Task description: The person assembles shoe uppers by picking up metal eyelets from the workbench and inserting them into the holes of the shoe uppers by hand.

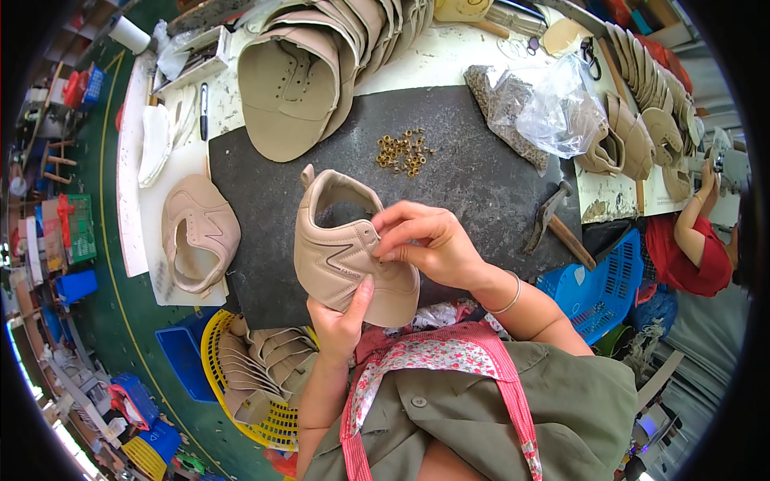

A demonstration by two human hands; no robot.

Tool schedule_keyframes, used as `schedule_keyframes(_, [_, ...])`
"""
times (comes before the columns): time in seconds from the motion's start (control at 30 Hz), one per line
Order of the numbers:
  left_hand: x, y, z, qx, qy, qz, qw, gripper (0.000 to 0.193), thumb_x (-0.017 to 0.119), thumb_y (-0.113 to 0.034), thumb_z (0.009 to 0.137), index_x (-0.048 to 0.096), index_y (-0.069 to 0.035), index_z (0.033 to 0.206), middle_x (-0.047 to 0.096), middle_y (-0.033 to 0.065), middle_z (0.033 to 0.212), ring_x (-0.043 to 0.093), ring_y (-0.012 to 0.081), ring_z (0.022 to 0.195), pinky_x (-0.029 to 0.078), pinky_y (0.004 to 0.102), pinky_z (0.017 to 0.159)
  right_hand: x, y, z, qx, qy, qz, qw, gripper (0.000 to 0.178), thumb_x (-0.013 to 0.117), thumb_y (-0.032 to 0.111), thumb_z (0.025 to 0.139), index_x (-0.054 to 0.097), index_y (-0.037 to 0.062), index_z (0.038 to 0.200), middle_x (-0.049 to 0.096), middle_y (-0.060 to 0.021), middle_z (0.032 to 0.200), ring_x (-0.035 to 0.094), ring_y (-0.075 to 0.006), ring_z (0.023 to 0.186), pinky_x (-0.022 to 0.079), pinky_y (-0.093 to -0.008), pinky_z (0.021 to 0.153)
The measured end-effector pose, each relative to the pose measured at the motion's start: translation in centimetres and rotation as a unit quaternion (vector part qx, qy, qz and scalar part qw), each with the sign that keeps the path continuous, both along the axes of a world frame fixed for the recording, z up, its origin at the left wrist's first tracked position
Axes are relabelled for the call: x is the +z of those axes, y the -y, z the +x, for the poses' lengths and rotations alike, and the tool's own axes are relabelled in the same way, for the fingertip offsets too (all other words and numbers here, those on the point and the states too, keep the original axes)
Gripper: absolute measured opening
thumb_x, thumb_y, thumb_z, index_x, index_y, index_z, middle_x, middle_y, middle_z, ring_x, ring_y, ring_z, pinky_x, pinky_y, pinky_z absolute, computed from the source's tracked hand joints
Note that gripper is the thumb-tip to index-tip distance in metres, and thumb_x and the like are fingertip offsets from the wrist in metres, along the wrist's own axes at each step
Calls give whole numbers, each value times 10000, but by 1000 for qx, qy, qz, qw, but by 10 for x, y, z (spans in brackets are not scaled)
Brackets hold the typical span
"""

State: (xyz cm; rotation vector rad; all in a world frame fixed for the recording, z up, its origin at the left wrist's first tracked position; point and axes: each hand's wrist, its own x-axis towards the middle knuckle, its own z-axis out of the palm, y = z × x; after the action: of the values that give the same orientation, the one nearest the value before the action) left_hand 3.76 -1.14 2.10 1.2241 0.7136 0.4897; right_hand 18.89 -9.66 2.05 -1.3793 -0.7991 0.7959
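A beige shoe upper [333,248] with punched lace holes is held up in front of me, over the dark work mat [481,232]. My left hand [341,321] grips its lower side, thumb on the outside. At the lace holes my right hand [429,244] has its fingertips pinched together against the upper; whatever they hold is hidden. Beyond the upper lies a loose pile of small brass eyelets [403,152] on the mat. A hammer [553,224] with a wooden handle rests at the mat's right edge.
Stacked uppers [289,92] stand at the back, and a single upper [200,232] lies at left. A clear plastic bag [561,108] sits back right. Below the table are a yellow basket [277,425] of uppers and a blue basket [601,297]. Another person's arm [691,228] shows far right.
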Motion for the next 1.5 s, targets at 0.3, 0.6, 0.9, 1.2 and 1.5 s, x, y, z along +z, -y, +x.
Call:
schedule_keyframes(0.3, [0, 3, 3, -22, -12, -30, 999, 232, 609, -4, 787, 586, 65, 1007, 620, 99, 975, 582, 143, 873, 448, 260, 783, -12, 2, -2, -13, -197, 3, 980, 115, 626, -22, 780, 522, 14, 812, 612, -71, 798, 597, -98, 717, 491, -214, 617])
schedule_keyframes(0.6, [-3, -7, -2, 9, 14, -79, 997, 205, 601, -16, 795, 596, 58, 987, 631, 87, 933, 586, 121, 825, 457, 250, 744, -59, 0, 75, -208, 330, -203, 898, 91, 651, 27, 714, 583, 15, 773, 560, -99, 740, 581, -237, 664, 457, -322, 599])
schedule_keyframes(0.9, [-5, -7, -17, 4, -1, -79, 997, 220, 614, -41, 792, 597, 49, 992, 638, 78, 916, 594, 113, 807, 466, 243, 725, -61, 4, 61, -191, 401, -169, 880, 77, 622, -4, 715, 550, -1, 742, 504, -124, 732, 532, -298, 652, 431, -357, 602])
schedule_keyframes(1.2, [-11, -4, -10, 10, 48, -107, 993, 176, 613, -69, 809, 610, 40, 947, 645, 73, 884, 598, 105, 792, 473, 245, 707, -16, -9, -1, -136, 78, 17, 988, 81, 544, -90, 807, 540, -20, 848, 574, -64, 805, 574, -101, 709, 469, -197, 651])
schedule_keyframes(1.5, [-27, -5, -14, 15, 71, 8, 997, 262, 665, -118, 766, 613, 8, 990, 650, 56, 924, 593, 107, 844, 473, 283, 775, -4, -24, -21, -62, 145, 0, 987, 88, 571, -89, 717, 572, -19, 770, 584, -104, 968, 555, -172, 861, 444, -252, 745])
